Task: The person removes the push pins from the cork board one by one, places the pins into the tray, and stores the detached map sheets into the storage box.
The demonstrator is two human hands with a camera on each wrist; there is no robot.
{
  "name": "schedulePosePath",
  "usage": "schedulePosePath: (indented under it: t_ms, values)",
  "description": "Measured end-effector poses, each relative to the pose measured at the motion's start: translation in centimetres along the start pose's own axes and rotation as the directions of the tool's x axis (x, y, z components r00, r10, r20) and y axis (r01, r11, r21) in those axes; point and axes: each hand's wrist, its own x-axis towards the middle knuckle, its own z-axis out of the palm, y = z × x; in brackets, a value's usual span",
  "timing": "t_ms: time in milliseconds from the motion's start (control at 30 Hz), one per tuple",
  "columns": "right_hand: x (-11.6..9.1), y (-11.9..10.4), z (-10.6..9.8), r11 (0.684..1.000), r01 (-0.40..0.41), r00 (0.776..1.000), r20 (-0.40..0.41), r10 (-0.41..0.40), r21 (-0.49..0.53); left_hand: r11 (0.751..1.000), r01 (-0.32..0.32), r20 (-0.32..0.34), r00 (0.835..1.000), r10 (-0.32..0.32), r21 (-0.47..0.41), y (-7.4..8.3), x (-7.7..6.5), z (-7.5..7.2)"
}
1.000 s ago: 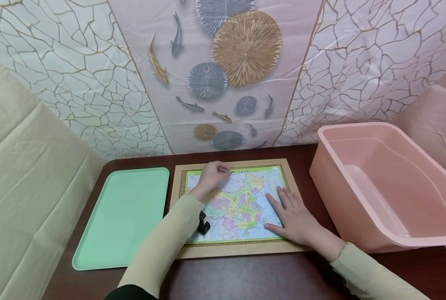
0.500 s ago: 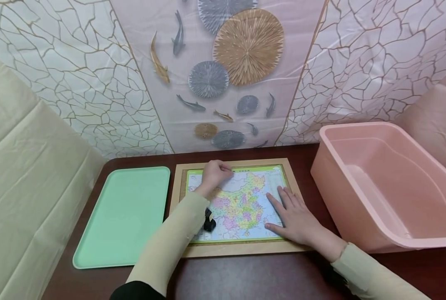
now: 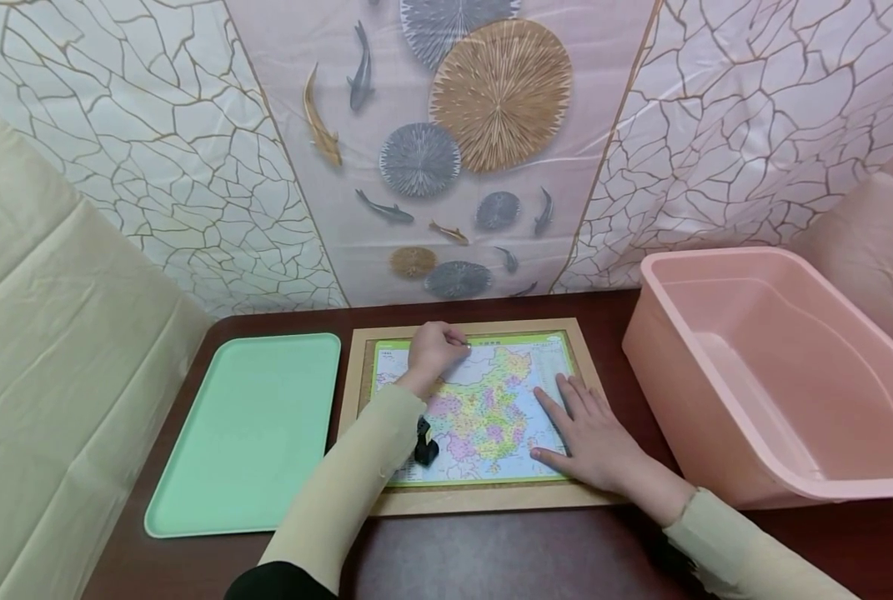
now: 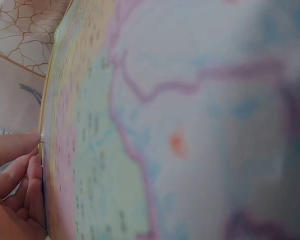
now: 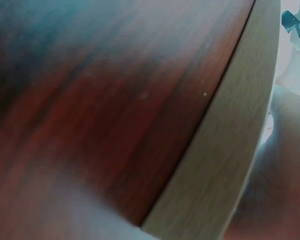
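A colourful map (image 3: 484, 408) with a green border lies on a board with a pale wooden frame (image 3: 491, 499). My left hand (image 3: 433, 354) is at the map's top edge, left of the middle, thumb and fingertips drawn together. In the left wrist view the left hand (image 4: 15, 187) pinches a tiny pale pin-like thing (image 4: 41, 138) against the map's edge; its exact kind is too small to tell. My right hand (image 3: 590, 433) lies flat with fingers spread on the map's right side and the frame. Only part of that hand shows in the right wrist view.
A green tray (image 3: 254, 433) lies left of the board. At the right stands a deep pink tub (image 3: 709, 400). All rest on a dark reddish table (image 3: 506, 554), with a patterned cloth (image 3: 446, 233) hanging behind. A small black camera (image 3: 426, 446) sits at the left wrist.
My left hand has shifted slightly right along the map's top edge, its forearm and wrist camera moving right too. The right hand stays where it was.
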Motion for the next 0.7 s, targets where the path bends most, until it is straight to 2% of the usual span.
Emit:
schedulePosePath:
  t_ms: [233,500,700]
  values:
    - [0.04,-0.20,-0.18,1.000,0.006,1.000,-0.017,-0.006,0.000,1.000,0.022,-0.010,1.000,-0.022,0.002,-0.14,0.18,0.23]
    - [-0.03,-0.52,-0.63,1.000,-0.028,0.999,0.039,0.028,-0.012,1.000,0.002,-0.024,1.000,-0.002,-0.009,-0.06,0.05,0.38]
    - [-0.07,-0.54,-0.64,0.999,-0.027,0.999,0.037,0.028,-0.021,1.000,0.006,-0.034,0.999,-0.006,0.000,-0.04,0.12,0.58]
